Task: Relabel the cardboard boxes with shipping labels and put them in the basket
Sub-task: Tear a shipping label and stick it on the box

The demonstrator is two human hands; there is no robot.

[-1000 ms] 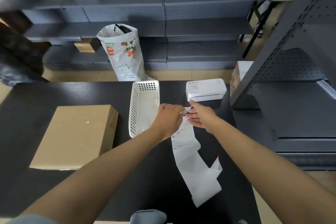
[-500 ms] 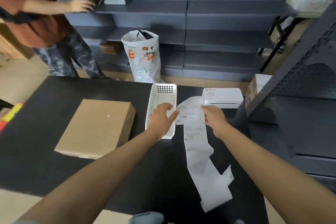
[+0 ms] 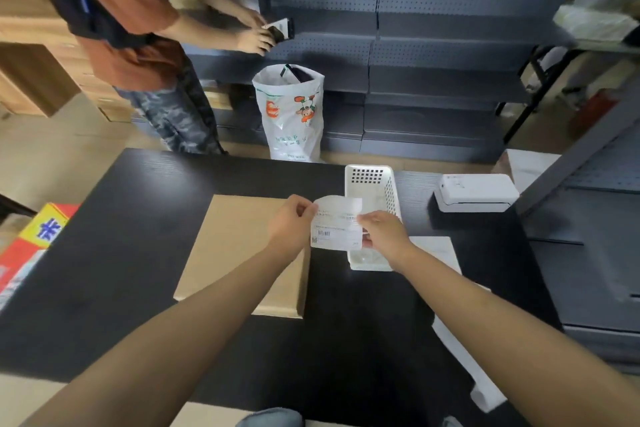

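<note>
Both hands pinch the shipping label (image 3: 335, 224) up off the table, left hand (image 3: 291, 222) at its left edge, right hand (image 3: 383, 231) at its right, between the cardboard box (image 3: 242, 246) and white basket (image 3: 372, 184); thin, floppy paper, likely best held by its edges.

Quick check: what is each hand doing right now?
Left hand: pinches the label at its left edge.
Right hand: pinches the label's right edge.
</note>
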